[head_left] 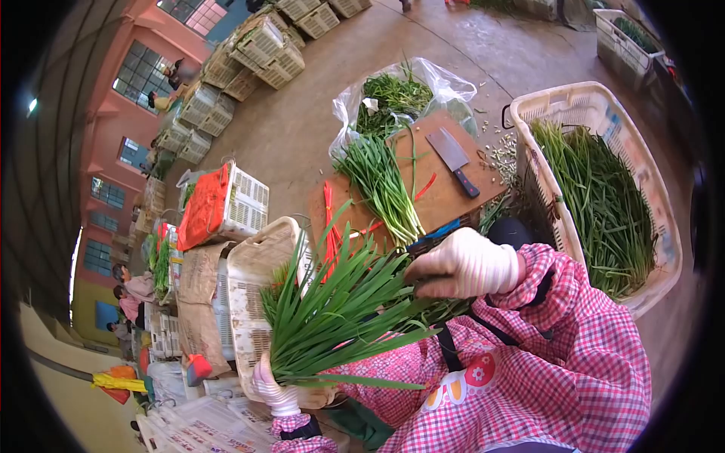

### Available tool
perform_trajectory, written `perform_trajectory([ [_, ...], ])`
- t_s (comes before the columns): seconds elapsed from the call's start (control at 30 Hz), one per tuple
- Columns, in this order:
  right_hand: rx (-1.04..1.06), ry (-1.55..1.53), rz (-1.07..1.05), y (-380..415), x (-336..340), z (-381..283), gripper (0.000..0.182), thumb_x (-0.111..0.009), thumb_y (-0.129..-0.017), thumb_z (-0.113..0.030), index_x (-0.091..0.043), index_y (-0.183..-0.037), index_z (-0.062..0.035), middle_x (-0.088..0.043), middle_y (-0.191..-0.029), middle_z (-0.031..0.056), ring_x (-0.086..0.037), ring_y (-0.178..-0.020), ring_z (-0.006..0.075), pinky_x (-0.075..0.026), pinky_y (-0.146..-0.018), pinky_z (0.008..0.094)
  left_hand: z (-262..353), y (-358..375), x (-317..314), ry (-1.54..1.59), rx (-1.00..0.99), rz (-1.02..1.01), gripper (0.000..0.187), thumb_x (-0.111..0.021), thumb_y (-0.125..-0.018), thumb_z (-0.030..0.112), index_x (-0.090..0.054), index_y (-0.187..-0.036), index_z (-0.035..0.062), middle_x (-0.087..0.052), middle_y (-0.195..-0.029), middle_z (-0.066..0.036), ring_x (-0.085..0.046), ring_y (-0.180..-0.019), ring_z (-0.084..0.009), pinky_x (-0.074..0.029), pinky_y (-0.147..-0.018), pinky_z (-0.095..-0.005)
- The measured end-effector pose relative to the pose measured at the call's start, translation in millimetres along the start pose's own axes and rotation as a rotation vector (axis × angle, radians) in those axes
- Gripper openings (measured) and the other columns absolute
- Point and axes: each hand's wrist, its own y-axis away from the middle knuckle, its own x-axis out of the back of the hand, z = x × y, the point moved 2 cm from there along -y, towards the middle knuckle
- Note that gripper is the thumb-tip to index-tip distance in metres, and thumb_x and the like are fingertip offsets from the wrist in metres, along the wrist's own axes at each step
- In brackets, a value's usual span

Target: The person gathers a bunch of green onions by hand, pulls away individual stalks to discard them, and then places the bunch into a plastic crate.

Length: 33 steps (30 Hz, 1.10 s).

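My left hand [273, 391], in a light banded glove, is closed around the lower end of a bunch of garlic chives [332, 313]. The long flat leaves fan up and to the right across my lap. At their tips is my right hand [464, 266], wrapped in white, its bare fingers bent together; what they pinch is hard to see. Just beyond lies a tied bundle of chives [377, 185] with pale stems on a brown cutting board [442, 204]. A cleaver [453, 161] with a dark handle rests on that board, beside red ties [330, 234].
To my right stands a white crate [570, 219] full of greens. Another crate [260, 264] is at my left. Behind the board sits a clear plastic bag [445, 79] of trimmings. Stacked crates [260, 57] line the far left, with people [134, 291] near the wall.
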Motion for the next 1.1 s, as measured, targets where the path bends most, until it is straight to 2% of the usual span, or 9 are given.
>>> perform_trajectory([
  [0.2,-0.025,0.293,-0.149,-11.0,-23.1,-5.9,0.035,-0.066,-0.078,-0.039,-0.063,-0.099,-0.0116,-0.058,-0.06,0.0145,-0.061,-0.06,0.034,-0.048,-0.055,0.0429,7.9,-9.8,3.4,0.028,-0.004,-0.034,0.081,-0.073,-0.064,0.054,-0.051,-0.123,0.0029,-0.06,-0.107,-0.015,-0.057,-0.093,-0.034,-0.045,-0.079,-0.0451],
  [0.43,0.094,0.229,-0.149,-7.5,-32.8,-8.8,0.023,-0.063,-0.083,-0.027,-0.062,-0.096,-0.0088,-0.062,-0.071,0.0115,-0.062,-0.068,0.0319,-0.049,-0.059,0.041,7.7,-10.1,2.2,0.017,-0.04,-0.019,0.079,-0.073,-0.063,0.048,-0.052,-0.123,0.0025,-0.06,-0.106,-0.015,-0.058,-0.093,-0.0337,-0.045,-0.079,-0.0446],
  [0.5,0.173,-0.195,0.102,-0.6,-28.3,-12.9,0.018,-0.065,-0.082,-0.02,-0.064,-0.094,-0.0067,-0.063,-0.072,0.0117,-0.062,-0.066,0.0308,-0.05,-0.06,0.0377,8.0,-8.3,-3.3,-0.011,-0.081,-0.067,0.076,-0.074,-0.062,0.044,-0.052,-0.122,0.0019,-0.06,-0.106,-0.015,-0.058,-0.092,-0.0338,-0.045,-0.079,-0.0442],
  [0.63,-0.14,-1.061,0.303,27.5,7.1,-21.2,0.018,-0.062,-0.084,-0.01,-0.065,-0.091,0.0062,-0.066,-0.074,0.0099,-0.062,-0.065,0.0154,-0.05,-0.06,0.0274,1.2,0.8,-19.8,0.189,0.083,0.012,0.071,-0.078,-0.063,0.037,-0.053,-0.119,0.0003,-0.061,-0.1,-0.017,-0.059,-0.088,-0.0356,-0.047,-0.078,-0.0445],
  [0.67,-0.04,-1.13,0.184,31.8,14.3,-15.5,0.019,-0.063,-0.084,-0.011,-0.065,-0.09,0.0067,-0.065,-0.072,0.0094,-0.061,-0.064,0.0151,-0.049,-0.06,0.0269,-13.1,12.6,-30.7,0.283,0.139,0.011,0.069,-0.079,-0.064,0.036,-0.054,-0.117,-0.0002,-0.062,-0.098,-0.018,-0.06,-0.086,-0.0363,-0.047,-0.077,-0.044],
  [0.83,0.441,-0.783,-0.324,24.8,32.4,-12.5,0.032,-0.06,-0.089,-0.008,-0.057,-0.118,0.0057,-0.053,-0.123,0.0248,-0.05,-0.118,0.0345,-0.04,-0.098,0.0406,14.4,-13.6,-9.4,0.226,0.116,0.04,0.065,-0.078,-0.065,0.031,-0.054,-0.116,-0.0002,-0.062,-0.1,-0.018,-0.061,-0.089,-0.0341,-0.048,-0.079,-0.0416],
  [0.97,0.191,-0.945,-0.24,31.4,51.3,3.8,0.024,-0.064,-0.087,-0.013,-0.063,-0.101,0.0067,-0.064,-0.102,0.0174,-0.06,-0.099,0.027,-0.046,-0.089,0.0365,18.0,-16.7,-10.3,0.298,0.122,0.103,0.056,-0.076,-0.068,0.025,-0.055,-0.113,-0.0011,-0.064,-0.097,-0.019,-0.064,-0.083,-0.0295,-0.051,-0.076,-0.0375],
  [1.03,0.083,-0.949,-0.012,30.9,55.4,17.6,0.022,-0.064,-0.087,-0.013,-0.064,-0.1,0.005,-0.065,-0.097,0.0139,-0.061,-0.092,0.022,-0.048,-0.086,0.0344,11.7,-13.3,-13.1,0.5,0.26,0.043,0.047,-0.063,-0.081,0.029,-0.054,-0.115,-0.002,-0.063,-0.104,-0.019,-0.064,-0.087,-0.0292,-0.052,-0.079,-0.0386],
  [1.1,-0.217,-0.903,0.103,24.8,54.3,18.1,0.028,-0.062,-0.086,-0.013,-0.061,-0.11,0.0009,-0.066,-0.097,0.0109,-0.061,-0.091,0.0163,-0.049,-0.085,0.0325,7.9,-13.5,-12.7,0.525,0.269,0.042,0.051,-0.067,-0.078,0.03,-0.054,-0.115,-0.0021,-0.063,-0.101,-0.019,-0.063,-0.086,-0.0296,-0.052,-0.077,-0.0388],
])
